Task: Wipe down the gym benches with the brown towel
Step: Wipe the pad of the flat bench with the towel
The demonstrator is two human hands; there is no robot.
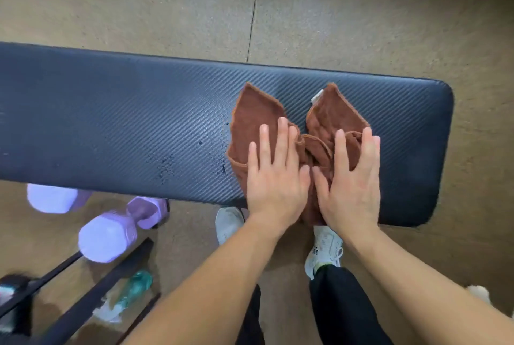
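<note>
Head view: brown towel (300, 133) bunched on the bench (111, 122) toward its 3 o'clock end. Left hand (275, 175) and right hand (351, 180) flat on it, fingers spread, pressing. Soft, light cloth, likely to bunch; best held by palm pressure mid-fold. Wet spots at the towel's 9 o'clock.

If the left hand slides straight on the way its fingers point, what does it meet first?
The left hand meets only more towel, which it rests on, then bare bench up to its far edge. Nothing else seems in the way.

The bench (111, 122) carries a crumpled brown towel (256, 111).
</note>
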